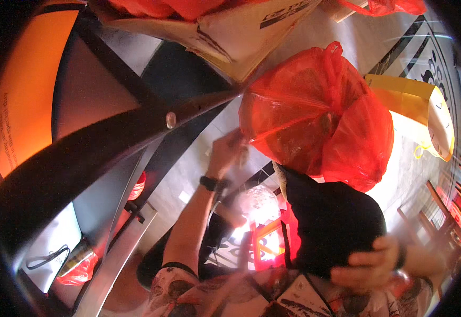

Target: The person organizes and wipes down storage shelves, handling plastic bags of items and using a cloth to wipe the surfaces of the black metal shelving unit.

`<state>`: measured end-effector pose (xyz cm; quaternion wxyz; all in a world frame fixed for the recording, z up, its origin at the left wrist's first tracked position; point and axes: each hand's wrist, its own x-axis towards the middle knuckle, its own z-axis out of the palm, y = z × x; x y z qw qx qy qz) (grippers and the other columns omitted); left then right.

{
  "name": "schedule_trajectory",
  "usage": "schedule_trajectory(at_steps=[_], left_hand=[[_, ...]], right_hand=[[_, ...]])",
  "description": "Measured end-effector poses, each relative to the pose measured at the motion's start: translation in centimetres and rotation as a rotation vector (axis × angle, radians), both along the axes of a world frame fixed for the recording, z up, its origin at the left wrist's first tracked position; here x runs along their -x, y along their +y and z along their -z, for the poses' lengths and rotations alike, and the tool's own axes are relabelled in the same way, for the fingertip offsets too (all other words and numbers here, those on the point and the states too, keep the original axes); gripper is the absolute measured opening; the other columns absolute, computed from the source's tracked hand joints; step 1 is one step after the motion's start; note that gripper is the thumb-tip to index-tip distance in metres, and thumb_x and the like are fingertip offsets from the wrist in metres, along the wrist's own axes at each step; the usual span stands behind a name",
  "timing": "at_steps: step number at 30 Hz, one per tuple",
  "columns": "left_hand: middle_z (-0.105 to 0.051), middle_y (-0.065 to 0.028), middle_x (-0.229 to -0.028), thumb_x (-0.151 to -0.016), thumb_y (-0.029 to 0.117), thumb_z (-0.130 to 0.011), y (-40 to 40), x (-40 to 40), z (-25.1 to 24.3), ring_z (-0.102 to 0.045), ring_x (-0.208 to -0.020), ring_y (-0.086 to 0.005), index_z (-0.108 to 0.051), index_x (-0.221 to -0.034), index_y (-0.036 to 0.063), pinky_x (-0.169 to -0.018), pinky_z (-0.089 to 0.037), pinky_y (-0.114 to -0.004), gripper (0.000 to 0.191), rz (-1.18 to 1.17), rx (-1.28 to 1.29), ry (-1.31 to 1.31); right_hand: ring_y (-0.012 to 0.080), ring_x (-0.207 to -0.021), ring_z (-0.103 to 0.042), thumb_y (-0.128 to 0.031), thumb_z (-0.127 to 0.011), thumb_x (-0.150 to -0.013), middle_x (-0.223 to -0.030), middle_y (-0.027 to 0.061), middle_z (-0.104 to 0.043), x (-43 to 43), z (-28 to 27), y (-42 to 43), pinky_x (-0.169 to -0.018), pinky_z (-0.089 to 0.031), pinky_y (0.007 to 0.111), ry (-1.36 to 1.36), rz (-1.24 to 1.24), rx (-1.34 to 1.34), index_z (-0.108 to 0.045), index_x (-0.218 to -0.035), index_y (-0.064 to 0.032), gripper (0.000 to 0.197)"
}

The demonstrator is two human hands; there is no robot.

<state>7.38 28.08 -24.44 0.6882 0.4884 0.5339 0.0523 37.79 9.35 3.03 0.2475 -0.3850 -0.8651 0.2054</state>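
Note:
My left hand (228, 152), with a dark band on its wrist, reaches up to the lower left edge of a large tied red plastic bag (286, 111). The hand is blurred and partly hidden, so I cannot tell whether it grips the bag. My right hand (367, 263) is at the lower right, fingers spread and blurred, in front of a dark cloth-like shape (333, 222). Between my arms lie a bright clear plastic bundle (258, 204) and a red and orange bag (268, 245).
A dark curved bar (107, 134) crosses the left side. A large paper bag (246, 39) with red plastic stands at the top, a yellow bag (408, 99) at the right. Wooden chairs (440, 210) are at the far right. A small red bag (81, 269) lies lower left.

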Motion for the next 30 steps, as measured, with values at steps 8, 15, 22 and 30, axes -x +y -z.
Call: schedule_trajectory(at_steps=[8, 15, 22, 30], left_hand=[[-0.065, -0.0135, -0.111, -0.099, 0.018, -0.05, -8.5, 9.1, 13.8, -0.061, -0.103, -0.0235, -0.058, -0.125, 0.005, -0.089, -0.049, -0.034, 0.03, -0.219, -0.454, 0.215], [-0.043, -0.0169, -0.137, -0.095, 0.013, -0.055, -9.1, 9.4, 17.6, -0.051, -0.117, -0.0286, -0.044, -0.135, 0.0013, -0.098, -0.045, -0.039, 0.043, -0.346, -0.561, 0.626], [-0.038, -0.0244, -0.141, -0.089, 0.029, -0.063, -5.3, 1.4, 11.1, -0.046, -0.12, -0.0398, -0.039, -0.138, 0.0022, -0.103, -0.037, -0.051, 0.06, 0.287, -0.904, 0.607], [-0.054, -0.0243, -0.127, -0.094, 0.034, -0.052, 3.5, 0.7, 17.8, -0.049, -0.12, -0.0411, -0.052, -0.13, 0.0067, -0.102, -0.038, -0.051, 0.045, 0.393, -1.037, 0.687]], right_hand=[[0.0113, -0.117, -0.056, -0.033, -0.05, -0.09, -0.12, -0.0114, -0.066, 0.1, -0.1, 0.2, -0.112, -0.023, 0.045, -0.02, -0.034, 0.004, -0.071, -0.106, -0.0256, 0.028], [0.0109, -0.117, -0.055, -0.035, -0.051, -0.089, -0.119, -0.0127, -0.066, 0.1, -0.4, 0.8, -0.112, -0.023, 0.043, -0.016, -0.05, 0.013, -0.072, -0.107, -0.0257, 0.029], [0.0116, -0.119, -0.053, -0.036, -0.051, -0.09, -0.12, -0.0142, -0.064, 0.0, -0.4, 0.7, -0.112, -0.024, 0.041, -0.027, -0.018, -0.005, -0.072, -0.108, -0.0245, 0.03], [0.0156, -0.123, -0.05, -0.036, -0.054, -0.09, -0.124, -0.0123, -0.064, 0.0, -0.4, 0.1, -0.109, -0.025, 0.044, -0.032, -0.042, -0.004, -0.071, -0.109, -0.03, 0.026]])
